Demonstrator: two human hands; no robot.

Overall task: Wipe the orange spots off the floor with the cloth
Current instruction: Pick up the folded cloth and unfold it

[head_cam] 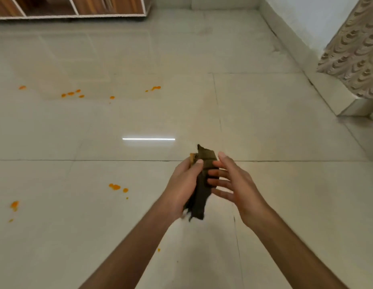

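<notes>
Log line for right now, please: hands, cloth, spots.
left hand: gripping dark cloth | right hand: open, fingers at cloth | cloth: off floor | orange spots: unwiped, left of hands | phase: pre-wipe

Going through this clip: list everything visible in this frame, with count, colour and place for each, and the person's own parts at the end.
orange spots: several scattered clusters, orange, left half of the floor, far and near; one tiny spot by the left forearm.
cloth: one, dark olive-brown with an orange-stained edge, held up between the hands.
floor: large pale glossy tiles, reflecting a strip light.
cabinet: one, wood-brown with white edging, top left.
curtain: one, beige patterned, top right.
skirting: pale, along the right wall.
left hand: one, gripping the cloth, centre.
right hand: one, fingers spread, touching the cloth's right side.
</notes>
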